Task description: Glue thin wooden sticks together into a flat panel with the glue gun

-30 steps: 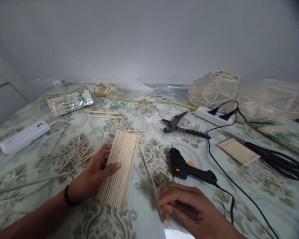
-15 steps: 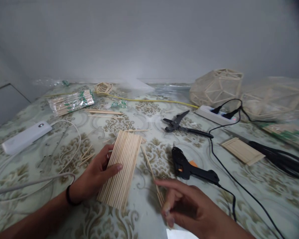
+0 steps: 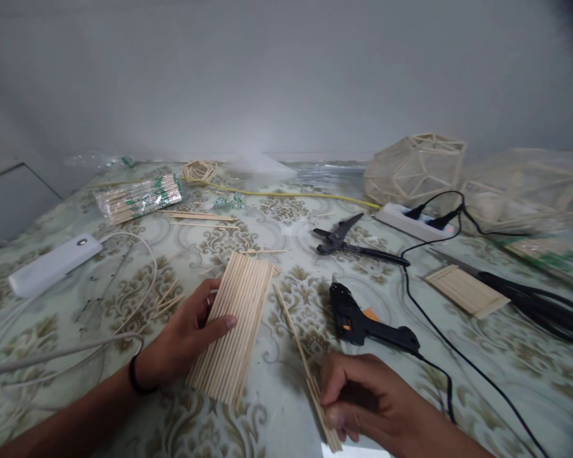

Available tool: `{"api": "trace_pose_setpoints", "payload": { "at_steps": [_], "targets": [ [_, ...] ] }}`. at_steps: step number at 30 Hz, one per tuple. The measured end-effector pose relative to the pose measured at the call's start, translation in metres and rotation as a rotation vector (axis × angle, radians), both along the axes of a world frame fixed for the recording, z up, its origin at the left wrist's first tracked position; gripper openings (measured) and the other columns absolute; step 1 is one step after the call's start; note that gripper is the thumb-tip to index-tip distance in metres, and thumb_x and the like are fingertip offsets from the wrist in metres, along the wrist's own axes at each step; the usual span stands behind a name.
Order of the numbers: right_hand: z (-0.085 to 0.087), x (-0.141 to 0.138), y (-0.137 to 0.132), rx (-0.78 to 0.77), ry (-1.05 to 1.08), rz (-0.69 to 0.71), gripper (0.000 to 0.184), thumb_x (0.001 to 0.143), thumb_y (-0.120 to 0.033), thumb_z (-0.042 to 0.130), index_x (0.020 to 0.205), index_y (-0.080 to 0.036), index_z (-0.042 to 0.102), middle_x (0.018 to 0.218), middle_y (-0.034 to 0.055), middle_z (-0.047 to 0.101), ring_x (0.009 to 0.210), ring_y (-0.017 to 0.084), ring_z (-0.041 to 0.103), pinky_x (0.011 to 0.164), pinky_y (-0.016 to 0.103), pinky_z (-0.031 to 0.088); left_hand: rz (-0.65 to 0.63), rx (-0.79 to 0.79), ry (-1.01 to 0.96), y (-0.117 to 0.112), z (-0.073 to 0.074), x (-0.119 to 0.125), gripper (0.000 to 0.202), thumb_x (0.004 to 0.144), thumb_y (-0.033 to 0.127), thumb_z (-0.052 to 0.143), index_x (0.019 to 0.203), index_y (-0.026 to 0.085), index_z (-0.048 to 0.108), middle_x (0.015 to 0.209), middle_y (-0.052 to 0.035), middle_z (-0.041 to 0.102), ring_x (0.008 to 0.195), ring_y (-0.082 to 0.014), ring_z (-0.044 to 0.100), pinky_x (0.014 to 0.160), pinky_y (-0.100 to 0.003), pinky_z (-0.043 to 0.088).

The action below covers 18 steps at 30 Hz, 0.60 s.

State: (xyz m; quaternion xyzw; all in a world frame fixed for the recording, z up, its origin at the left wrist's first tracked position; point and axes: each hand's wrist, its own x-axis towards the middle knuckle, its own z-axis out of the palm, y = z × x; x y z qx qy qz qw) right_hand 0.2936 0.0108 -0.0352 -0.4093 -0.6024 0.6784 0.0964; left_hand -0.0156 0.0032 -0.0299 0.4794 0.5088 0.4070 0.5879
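Observation:
My left hand [image 3: 191,340] grips a flat panel of wooden sticks [image 3: 233,324] by its left side. The thumb lies on top, and the other fingers are mostly hidden behind it. The panel's sticks run side by side, its far end raised and tilted away from me. To the right, my right hand [image 3: 363,401] is closed in a pinch at a few thin wooden sticks [image 3: 316,401]. One stick reaches out beyond the others toward the panel's right edge, apart from it. A black glue gun [image 3: 363,321] with an orange trigger lies just beyond my right hand.
Black pruning shears [image 3: 346,242] and a white power strip [image 3: 413,221] lie farther back. At right are large scissors [image 3: 530,299], a small wooden panel [image 3: 465,291] and a stick-frame form [image 3: 417,168]. Bagged sticks [image 3: 141,198] and a white device [image 3: 55,264] sit left. Cords cross the cloth.
My right hand has drawn back slightly toward me, its extended index finger curling into a pinch at the sticks. The left hand and panel stay nearly in place.

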Motion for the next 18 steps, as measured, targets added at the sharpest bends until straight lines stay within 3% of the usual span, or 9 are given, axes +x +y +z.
{"api": "trace_pose_setpoints", "payload": {
  "at_steps": [4,9,14,18],
  "targets": [
    [-0.002,0.000,0.003,0.055,0.024,0.018,0.058,0.086,-0.068,0.072,0.081,-0.011,0.065,0.074,0.0030,0.063,0.066,0.002,0.055,0.065,0.014,0.043,-0.011,-0.011,0.010,0.000,0.000,0.000,0.047,0.091,0.050,0.079,0.125,0.024,0.058,0.111,-0.0031,0.075,0.097,-0.0177,0.069,0.082,-0.026,0.055],
    [-0.003,-0.002,0.008,0.248,0.192,0.060,0.035,0.086,-0.046,0.080,0.082,-0.012,0.079,0.069,0.0028,0.065,0.070,-0.001,0.059,0.067,0.008,0.042,-0.026,-0.019,0.021,0.000,0.002,0.000,0.053,0.090,0.052,0.079,0.127,0.023,0.056,0.113,-0.0043,0.074,0.098,-0.0187,0.069,0.082,-0.027,0.055],
    [-0.007,0.000,0.008,0.229,0.323,0.082,0.015,0.088,-0.029,0.079,0.087,-0.014,0.084,0.070,0.0039,0.069,0.070,-0.001,0.064,0.066,0.005,0.045,-0.008,-0.024,0.046,0.000,0.004,0.001,0.057,0.088,0.055,0.080,0.128,0.022,0.056,0.111,-0.0045,0.074,0.097,-0.0194,0.068,0.082,-0.028,0.055],
    [-0.012,0.001,0.009,0.231,0.365,0.076,0.011,0.085,-0.025,0.082,0.088,-0.015,0.084,0.076,0.0051,0.073,0.076,0.000,0.068,0.070,0.005,0.048,-0.002,-0.017,0.061,0.001,0.004,0.001,0.057,0.087,0.055,0.081,0.128,0.023,0.057,0.115,-0.0053,0.075,0.099,-0.0208,0.069,0.083,-0.029,0.056]
  ]
}}
